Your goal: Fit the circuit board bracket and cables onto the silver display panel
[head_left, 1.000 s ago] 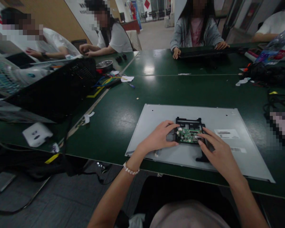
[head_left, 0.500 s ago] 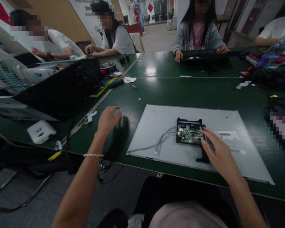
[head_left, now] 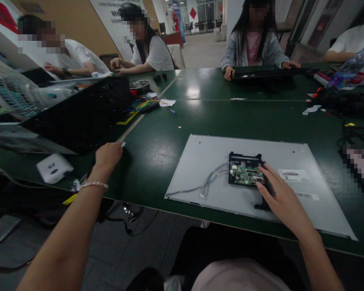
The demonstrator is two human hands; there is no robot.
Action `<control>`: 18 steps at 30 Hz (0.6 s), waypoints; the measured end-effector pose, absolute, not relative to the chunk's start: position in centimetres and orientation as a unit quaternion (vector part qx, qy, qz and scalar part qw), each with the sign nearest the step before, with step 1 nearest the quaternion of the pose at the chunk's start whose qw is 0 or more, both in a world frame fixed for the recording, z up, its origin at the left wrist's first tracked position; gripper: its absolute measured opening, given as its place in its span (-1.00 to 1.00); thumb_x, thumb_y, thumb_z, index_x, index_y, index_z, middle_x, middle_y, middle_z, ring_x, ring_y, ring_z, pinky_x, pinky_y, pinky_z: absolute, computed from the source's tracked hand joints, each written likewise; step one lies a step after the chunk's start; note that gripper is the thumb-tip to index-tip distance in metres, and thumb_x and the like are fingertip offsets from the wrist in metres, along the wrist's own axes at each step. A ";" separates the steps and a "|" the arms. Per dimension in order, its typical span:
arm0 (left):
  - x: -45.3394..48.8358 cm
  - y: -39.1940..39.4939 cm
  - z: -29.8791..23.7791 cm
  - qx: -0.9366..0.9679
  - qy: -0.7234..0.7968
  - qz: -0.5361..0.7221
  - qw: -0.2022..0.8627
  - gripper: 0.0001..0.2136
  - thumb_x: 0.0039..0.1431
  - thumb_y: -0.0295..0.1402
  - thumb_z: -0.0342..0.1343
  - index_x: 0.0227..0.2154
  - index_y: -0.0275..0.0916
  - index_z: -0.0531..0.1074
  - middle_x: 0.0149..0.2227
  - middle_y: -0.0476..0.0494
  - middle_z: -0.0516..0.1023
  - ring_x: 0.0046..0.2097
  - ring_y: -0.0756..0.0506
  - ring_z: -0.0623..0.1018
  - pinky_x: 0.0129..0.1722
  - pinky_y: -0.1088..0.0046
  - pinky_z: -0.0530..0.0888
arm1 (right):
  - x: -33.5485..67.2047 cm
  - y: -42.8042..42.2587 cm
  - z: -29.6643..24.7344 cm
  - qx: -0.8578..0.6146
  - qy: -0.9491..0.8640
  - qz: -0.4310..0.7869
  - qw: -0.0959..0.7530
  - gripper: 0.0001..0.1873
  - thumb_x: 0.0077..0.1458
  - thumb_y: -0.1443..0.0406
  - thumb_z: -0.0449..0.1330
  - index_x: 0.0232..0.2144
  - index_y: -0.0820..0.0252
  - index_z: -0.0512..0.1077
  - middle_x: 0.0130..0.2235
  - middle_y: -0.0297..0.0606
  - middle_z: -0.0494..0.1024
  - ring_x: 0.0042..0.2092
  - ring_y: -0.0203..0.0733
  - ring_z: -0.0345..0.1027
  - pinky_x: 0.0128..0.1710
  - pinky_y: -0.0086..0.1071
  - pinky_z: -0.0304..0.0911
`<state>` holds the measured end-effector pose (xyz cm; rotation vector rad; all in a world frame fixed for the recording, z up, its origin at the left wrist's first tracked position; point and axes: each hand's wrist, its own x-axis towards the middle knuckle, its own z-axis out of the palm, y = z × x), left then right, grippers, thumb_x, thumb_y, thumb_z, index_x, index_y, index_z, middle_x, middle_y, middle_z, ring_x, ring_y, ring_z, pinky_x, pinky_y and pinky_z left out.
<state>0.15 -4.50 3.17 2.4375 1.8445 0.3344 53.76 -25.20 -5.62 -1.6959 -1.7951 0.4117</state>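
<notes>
A flat grey display panel (head_left: 212, 149) lies on the green table. A green circuit board (head_left: 245, 175) in a black bracket (head_left: 245, 155) sits on it, and grey cables (head_left: 210, 178) trail left from the board. My right hand (head_left: 280, 196) rests at the board's right side, thumb and fingers stretched out and apart, fingertips touching its edge. Left of the panel, my left hand (head_left: 108, 157) is closed low over the table. A small white scrap (head_left: 123, 144) shows at its fingertips; the hand hides the rest of it.
A black laptop (head_left: 79, 113) and a fan (head_left: 10, 89) stand at the left, behind a white adapter box (head_left: 54, 167). At the right are a plastic bottle (head_left: 353, 66) and black cables (head_left: 356, 137). Several people sit across the table, one holding a dark panel (head_left: 276, 74).
My left hand has moved left and down to the white scrap, and its fingers have closed. My right hand stays at the circuit board. The view has shifted slightly.
</notes>
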 end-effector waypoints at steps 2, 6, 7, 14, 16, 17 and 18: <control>0.5 -4.2 3.2 0.754 0.647 0.108 -0.010 -0.31 0.10 0.21 -0.35 -0.73 -0.36 0.19 -0.76 0.02 -0.02 -0.23 -0.04 0.51 -0.29 0.35 0.01 | 53.9 -25.2 -5.6 -0.646 -0.678 0.158 0.315 -0.43 0.29 0.02 0.01 0.26 0.08 0.21 0.34 -0.07 0.21 0.32 0.08 0.12 0.28 0.13 0.08; 1.3 -3.7 3.4 0.714 0.694 0.075 -0.055 -0.30 0.14 0.20 -0.33 -0.68 -0.39 0.26 -0.73 0.04 -0.04 -0.30 0.00 0.49 -0.31 0.38 0.04 | 54.3 -25.1 -5.8 -0.643 -0.677 0.158 0.320 -0.43 0.28 0.02 0.01 0.26 0.07 0.21 0.34 -0.08 0.22 0.32 0.09 0.13 0.27 0.14 0.09; 1.6 -3.6 3.5 0.707 0.701 0.064 -0.063 -0.32 0.18 0.16 -0.31 -0.66 -0.39 0.28 -0.72 0.04 -0.03 -0.31 0.00 0.48 -0.30 0.40 0.06 | 54.4 -25.0 -5.9 -0.643 -0.677 0.158 0.321 -0.43 0.28 0.02 0.01 0.26 0.07 0.22 0.33 -0.07 0.23 0.32 0.09 0.14 0.27 0.14 0.10; 6.9 -3.2 4.0 0.700 0.705 0.020 -0.114 -0.74 0.34 -0.38 -0.13 -0.34 -0.42 0.40 -0.42 -0.07 0.33 -0.23 -0.06 0.41 -0.17 0.36 0.29 | 54.7 -24.9 -5.8 -0.649 -0.675 0.161 0.312 -0.42 0.28 0.02 0.01 0.25 0.11 0.22 0.34 -0.07 0.21 0.33 0.07 0.11 0.28 0.10 0.09; 10.2 -3.3 3.7 0.725 0.679 0.019 -0.115 -0.77 0.34 -0.43 -0.15 -0.25 -0.38 0.40 -0.27 -0.14 0.39 -0.19 -0.09 0.43 -0.15 0.34 0.33 | 54.7 -24.8 -5.8 -0.651 -0.675 0.159 0.309 -0.42 0.29 0.03 -0.01 0.25 0.13 0.22 0.34 -0.06 0.21 0.33 0.07 0.11 0.28 0.10 0.08; 12.1 -3.4 3.5 0.739 0.664 0.019 -0.112 -0.76 0.36 -0.42 -0.17 -0.23 -0.35 0.41 -0.23 -0.18 0.40 -0.17 -0.11 0.44 -0.16 0.34 0.35 | 54.7 -24.8 -5.8 -0.653 -0.675 0.157 0.306 -0.43 0.30 0.03 -0.01 0.25 0.14 0.22 0.34 -0.05 0.20 0.33 0.07 0.10 0.29 0.10 0.08; 14.2 -3.7 3.2 0.753 0.649 0.021 -0.107 -0.74 0.37 -0.41 -0.19 -0.23 -0.34 0.42 -0.21 -0.22 0.40 -0.17 -0.14 0.45 -0.17 0.33 0.36 | 54.7 -24.8 -5.8 -0.655 -0.674 0.156 0.305 -0.42 0.30 0.03 -0.02 0.25 0.15 0.22 0.34 -0.05 0.20 0.33 0.06 0.10 0.29 0.09 0.08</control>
